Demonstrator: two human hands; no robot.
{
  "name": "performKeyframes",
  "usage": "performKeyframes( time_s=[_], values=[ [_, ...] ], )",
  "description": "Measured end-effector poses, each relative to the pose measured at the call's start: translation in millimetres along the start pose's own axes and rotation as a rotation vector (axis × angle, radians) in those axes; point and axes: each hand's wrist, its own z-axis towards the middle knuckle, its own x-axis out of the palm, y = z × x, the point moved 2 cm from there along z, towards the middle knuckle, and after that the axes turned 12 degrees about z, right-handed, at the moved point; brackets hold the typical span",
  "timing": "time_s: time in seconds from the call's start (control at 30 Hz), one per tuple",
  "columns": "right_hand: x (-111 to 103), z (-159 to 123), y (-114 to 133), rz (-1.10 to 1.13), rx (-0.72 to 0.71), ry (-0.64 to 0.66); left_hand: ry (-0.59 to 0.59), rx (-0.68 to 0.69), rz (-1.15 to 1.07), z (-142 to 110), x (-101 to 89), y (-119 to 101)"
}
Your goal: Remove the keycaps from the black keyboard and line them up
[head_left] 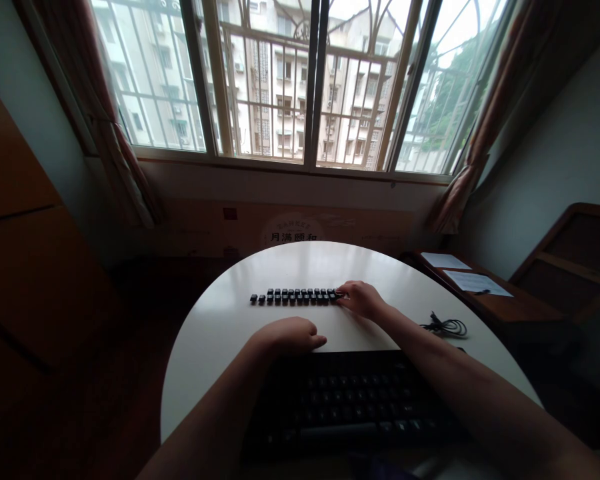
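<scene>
Two rows of small black keycaps (300, 295) stand on the white round table (220, 373), the nearer row reaching further left. At the rows' right end is my right hand (361, 298), its fingertips and thumb closed around a keycap (338, 293) that they partly cover. My left hand (294, 332) rests nearer to me, fingers curled under and thumb pointing right; whatever it may hold is hidden. Just below it lies a black keyboard (355, 393), dark and partly covered by my forearms. Its upper part is plain black, with lettered keys lower down.
A coiled black cable (447, 325) lies on the table at the right. Beyond the table edge, papers (475, 283) and a dark pen-like object rest on a brown wooden surface (525, 310). A printed box or panel (205, 223) stands under the barred window.
</scene>
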Motion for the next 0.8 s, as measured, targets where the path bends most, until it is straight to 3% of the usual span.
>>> performKeyframes(
  time_s=[0.3, 0.47, 0.67, 0.8],
  values=[
    [-2.1, -2.3, 1.5, -0.007, 0.004, -0.008, 0.001, 0.007, 0.010, 0.7, 0.5, 1.0],
    [-13.6, -2.1, 10.2, -0.018, -0.005, -0.056, 0.015, 0.003, 0.015, 2.1, 1.3, 2.7],
    [-51.6, -1.2, 35.4, -0.018, -0.044, -0.168, 0.021, 0.019, 0.033, 4.9, 2.6, 3.6],
    [-90.4, -18.3, 54.7, 0.137, -0.145, -0.292, 0.035, 0.006, 0.025, 4.2, 1.6, 3.6]
  ],
)
